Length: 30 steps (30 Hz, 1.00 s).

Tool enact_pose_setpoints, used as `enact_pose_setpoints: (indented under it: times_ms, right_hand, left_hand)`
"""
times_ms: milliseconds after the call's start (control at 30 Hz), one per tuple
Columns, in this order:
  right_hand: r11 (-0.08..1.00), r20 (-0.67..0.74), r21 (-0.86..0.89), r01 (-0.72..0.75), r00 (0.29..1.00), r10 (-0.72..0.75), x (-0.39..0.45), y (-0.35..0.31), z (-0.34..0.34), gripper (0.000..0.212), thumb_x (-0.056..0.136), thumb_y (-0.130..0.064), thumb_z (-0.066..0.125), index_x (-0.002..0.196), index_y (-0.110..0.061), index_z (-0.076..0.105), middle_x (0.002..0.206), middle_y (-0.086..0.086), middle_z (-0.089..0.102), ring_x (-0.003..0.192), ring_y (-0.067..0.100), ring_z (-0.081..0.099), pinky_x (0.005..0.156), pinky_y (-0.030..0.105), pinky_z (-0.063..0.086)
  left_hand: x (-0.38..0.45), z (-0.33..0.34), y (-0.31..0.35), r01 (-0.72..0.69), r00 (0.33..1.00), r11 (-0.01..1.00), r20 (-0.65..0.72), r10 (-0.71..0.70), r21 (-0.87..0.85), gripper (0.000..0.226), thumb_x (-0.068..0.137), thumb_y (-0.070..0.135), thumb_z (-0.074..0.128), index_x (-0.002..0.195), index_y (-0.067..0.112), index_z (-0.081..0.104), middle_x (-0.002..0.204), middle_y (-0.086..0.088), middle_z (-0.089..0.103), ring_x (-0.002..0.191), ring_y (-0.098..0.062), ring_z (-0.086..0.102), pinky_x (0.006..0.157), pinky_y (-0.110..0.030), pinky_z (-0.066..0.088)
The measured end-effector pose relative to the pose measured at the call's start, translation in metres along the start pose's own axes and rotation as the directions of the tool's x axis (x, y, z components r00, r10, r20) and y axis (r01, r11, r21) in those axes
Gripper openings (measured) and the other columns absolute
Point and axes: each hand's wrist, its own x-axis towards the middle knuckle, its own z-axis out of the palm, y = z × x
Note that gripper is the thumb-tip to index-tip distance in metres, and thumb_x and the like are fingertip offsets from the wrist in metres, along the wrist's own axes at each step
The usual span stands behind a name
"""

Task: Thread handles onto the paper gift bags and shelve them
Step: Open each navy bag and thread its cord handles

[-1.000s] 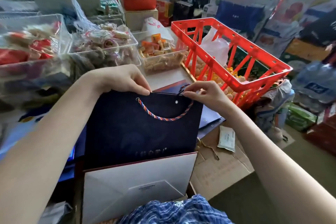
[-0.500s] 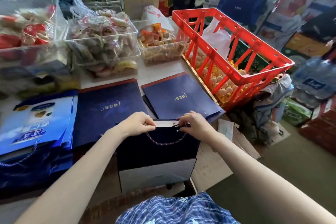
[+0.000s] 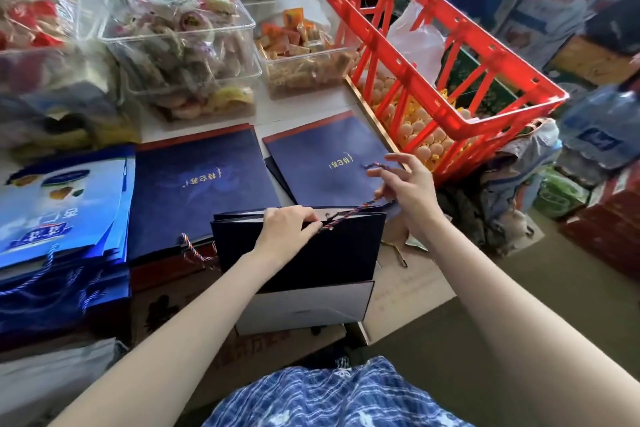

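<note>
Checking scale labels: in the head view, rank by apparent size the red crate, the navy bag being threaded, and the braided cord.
1. red crate
2. navy bag, nearer the camera, so true ranking against the crate is unsure
3. braided cord

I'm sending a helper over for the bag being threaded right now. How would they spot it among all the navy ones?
Start at the red plastic crate; two navy bags lie flat just left of it. In front of them, the navy paper gift bag stands upright, alone with a striped cord at its rim.
</note>
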Motion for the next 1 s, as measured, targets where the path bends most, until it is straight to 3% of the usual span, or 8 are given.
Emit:
enact_pose_setpoints:
  times_ms: [100, 267, 400, 533, 600, 700, 833, 1000]
  right_hand:
    - [0.998, -0.045, 0.039, 0.049, 0.998, -0.048, 0.003, -0.011, -0.011, 0.007, 0.09, 0.001, 0.055, 0.092, -0.006, 0.057, 0.071, 0.0, 0.071, 0.04, 0.01, 0.051, 0.042, 0.018, 0.036]
    - [0.984, -0.171, 0.172, 0.047, 0.985, -0.017, 0.006, -0.028, -0.028, 0.012, 0.091, -0.004, 0.057, 0.084, -0.012, 0.052, 0.065, -0.001, 0.071, 0.038, 0.008, 0.046, 0.047, 0.025, 0.033]
    - [0.991, -0.052, -0.119, 0.061, 0.996, -0.068, -0.008, -0.021, -0.027, 0.006, 0.092, -0.009, 0.057, 0.094, -0.009, 0.051, 0.073, 0.005, 0.071, 0.033, 0.003, 0.038, 0.039, 0.016, 0.034]
    - [0.924, 0.112, -0.382, 0.038, 0.994, 0.005, -0.037, 0.021, -0.009, 0.005, 0.087, -0.009, 0.063, 0.083, -0.011, 0.065, 0.077, 0.003, 0.073, 0.054, -0.004, 0.06, 0.059, 0.011, 0.044]
    - [0.922, 0.102, -0.387, -0.021, 0.993, 0.066, -0.048, 0.043, -0.003, 0.008, 0.083, -0.011, 0.067, 0.078, -0.018, 0.068, 0.07, -0.004, 0.072, 0.067, 0.0, 0.065, 0.069, 0.016, 0.046]
    - [0.924, 0.066, -0.381, -0.042, 0.995, 0.072, -0.053, 0.063, 0.006, 0.014, 0.077, -0.015, 0.074, 0.069, -0.025, 0.068, 0.064, -0.009, 0.069, 0.065, 0.003, 0.065, 0.069, 0.02, 0.049]
    - [0.943, 0.021, -0.326, -0.071, 0.996, 0.082, -0.056, 0.073, 0.017, 0.021, 0.075, -0.011, 0.073, 0.063, -0.024, 0.062, 0.061, -0.008, 0.062, 0.052, 0.003, 0.055, 0.059, 0.022, 0.045]
    - [0.935, -0.056, -0.353, -0.036, 0.998, 0.018, -0.06, 0.077, 0.018, 0.021, 0.076, -0.011, 0.071, 0.064, -0.021, 0.058, 0.067, -0.004, 0.065, 0.06, 0.004, 0.056, 0.063, 0.019, 0.044]
  left_hand:
    - [-0.001, 0.002, 0.003, -0.034, 0.999, 0.996, 0.04, 0.031, 0.086, 0.024, 0.087, 0.04, 0.058, 0.098, 0.02, 0.065, 0.101, 0.002, 0.067, 0.098, -0.02, 0.059, 0.089, -0.03, 0.032]
    - [0.0, 0.006, 0.01, -0.038, 0.996, 0.987, 0.085, 0.025, 0.154, 0.023, 0.09, 0.038, 0.055, 0.1, 0.018, 0.063, 0.103, -0.001, 0.066, 0.099, -0.024, 0.057, 0.084, -0.029, 0.032]
    - [0.002, 0.007, 0.01, 0.035, 0.996, 0.987, 0.081, -0.048, 0.156, 0.026, 0.09, 0.03, 0.055, 0.111, 0.017, 0.061, 0.114, -0.003, 0.064, 0.108, -0.025, 0.056, 0.088, -0.03, 0.036]
    - [0.0, 0.008, 0.008, 0.017, 0.991, 0.983, 0.125, -0.04, 0.182, 0.039, 0.089, 0.018, 0.054, 0.128, 0.021, 0.051, 0.124, -0.003, 0.059, 0.114, -0.025, 0.053, 0.096, -0.032, 0.035]
    - [-0.001, 0.009, 0.014, 0.005, 0.994, 0.974, 0.102, -0.029, 0.228, 0.039, 0.09, 0.03, 0.054, 0.128, 0.024, 0.051, 0.121, -0.001, 0.061, 0.113, -0.024, 0.054, 0.095, -0.033, 0.035]
    - [-0.001, 0.014, 0.026, 0.035, 0.999, 0.961, 0.028, -0.045, 0.273, 0.034, 0.089, 0.048, 0.053, 0.113, 0.024, 0.059, 0.108, -0.001, 0.067, 0.105, -0.024, 0.057, 0.087, -0.033, 0.035]
    - [-0.001, 0.018, 0.033, 0.078, 0.995, 0.99, 0.048, -0.084, 0.116, 0.027, 0.087, 0.041, 0.058, 0.1, 0.018, 0.063, 0.106, -0.003, 0.067, 0.102, -0.025, 0.058, 0.08, -0.031, 0.038]
    - [-0.001, 0.014, 0.035, 0.063, 0.992, 0.996, 0.105, -0.07, 0.068, 0.025, 0.088, 0.037, 0.059, 0.107, 0.023, 0.066, 0.111, 0.003, 0.066, 0.107, -0.02, 0.057, 0.083, -0.03, 0.042]
